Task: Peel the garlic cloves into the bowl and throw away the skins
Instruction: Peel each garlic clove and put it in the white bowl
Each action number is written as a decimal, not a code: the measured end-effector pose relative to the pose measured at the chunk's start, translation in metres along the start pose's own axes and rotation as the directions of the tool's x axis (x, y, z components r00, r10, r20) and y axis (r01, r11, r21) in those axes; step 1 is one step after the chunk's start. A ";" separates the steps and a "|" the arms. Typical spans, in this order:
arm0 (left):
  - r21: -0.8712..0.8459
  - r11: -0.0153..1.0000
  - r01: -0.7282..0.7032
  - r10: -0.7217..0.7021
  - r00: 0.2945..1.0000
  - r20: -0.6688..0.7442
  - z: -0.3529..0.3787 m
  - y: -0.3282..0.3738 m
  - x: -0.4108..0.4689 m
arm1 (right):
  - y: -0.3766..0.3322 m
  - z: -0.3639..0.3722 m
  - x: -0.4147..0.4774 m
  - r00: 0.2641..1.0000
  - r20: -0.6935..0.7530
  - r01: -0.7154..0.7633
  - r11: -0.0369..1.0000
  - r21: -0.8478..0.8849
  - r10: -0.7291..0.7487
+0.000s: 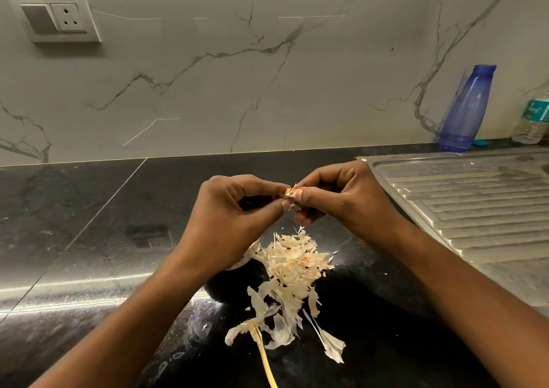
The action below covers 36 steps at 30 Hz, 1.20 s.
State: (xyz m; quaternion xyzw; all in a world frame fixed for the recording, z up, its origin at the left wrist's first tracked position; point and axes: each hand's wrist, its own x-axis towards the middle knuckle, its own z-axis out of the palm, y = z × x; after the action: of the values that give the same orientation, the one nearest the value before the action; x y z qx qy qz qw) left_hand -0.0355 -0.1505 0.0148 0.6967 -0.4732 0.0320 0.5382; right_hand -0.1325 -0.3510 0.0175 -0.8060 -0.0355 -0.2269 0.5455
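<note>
Black countertop (89,224), grey-veined white wall (208,90), blue bottle (466,111), pale skins (294,266)

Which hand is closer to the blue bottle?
Right. The right hand is in front of the bottle and to its left; the left hand is farther left, past the garlic clove.

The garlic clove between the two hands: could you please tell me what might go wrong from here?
1. The garlic clove is pinched by fingertips of the left hand and right hand, close to the skin pile; if it slips, it may land among skins.
2. Loose skins lie near the sink drainboard; flakes could scatter there.
</note>
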 end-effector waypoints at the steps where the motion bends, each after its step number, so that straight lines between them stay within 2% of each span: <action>1: -0.004 1.000 0.007 -0.007 1.000 0.009 0.000 0.000 0.000 | 0.000 0.000 0.000 1.000 0.003 0.003 1.000 -0.007 -0.003; 6: -0.063 0.995 0.083 -0.082 0.996 0.023 0.001 0.000 0.000 | 0.000 -0.001 0.000 1.000 0.016 0.003 0.999 -0.032 -0.003; 14: -0.374 0.900 0.226 -0.223 0.973 0.051 0.000 0.004 0.002 | 0.000 -0.004 0.000 1.000 0.023 0.019 0.999 -0.035 -0.018; 19: -0.404 0.888 0.221 -0.227 0.973 0.033 0.001 0.005 0.002 | -0.001 -0.009 0.000 0.999 0.040 0.016 0.999 -0.045 -0.014; 23: -0.290 0.942 0.167 -0.177 0.984 -0.006 0.003 0.005 0.001 | -0.002 -0.011 0.000 0.999 0.040 0.004 1.000 -0.001 -0.004; 26: -0.025 0.999 0.029 -0.031 0.997 -0.071 0.004 0.002 0.001 | -0.004 -0.012 0.000 0.999 0.051 -0.011 0.998 0.063 0.007; 29: 0.155 0.985 -0.077 0.091 0.992 -0.088 0.004 0.000 -0.001 | -0.004 -0.012 0.000 0.996 0.082 -0.024 0.996 0.090 0.016; 33: 0.261 0.955 -0.143 0.164 0.984 -0.063 0.003 0.001 -0.002 | -0.004 -0.010 0.000 0.995 0.099 -0.011 0.998 0.054 0.005; 36: 0.267 0.953 -0.141 0.158 0.986 -0.044 0.001 0.002 -0.002 | -0.003 -0.011 0.001 0.994 0.112 0.000 1.000 0.004 -0.001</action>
State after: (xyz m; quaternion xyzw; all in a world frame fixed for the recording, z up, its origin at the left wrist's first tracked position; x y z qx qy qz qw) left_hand -0.0384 -0.1502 0.0142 0.7228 -0.4983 0.1577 0.4521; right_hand -0.1360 -0.3594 0.0238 -0.8165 -0.0666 -0.1814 0.5441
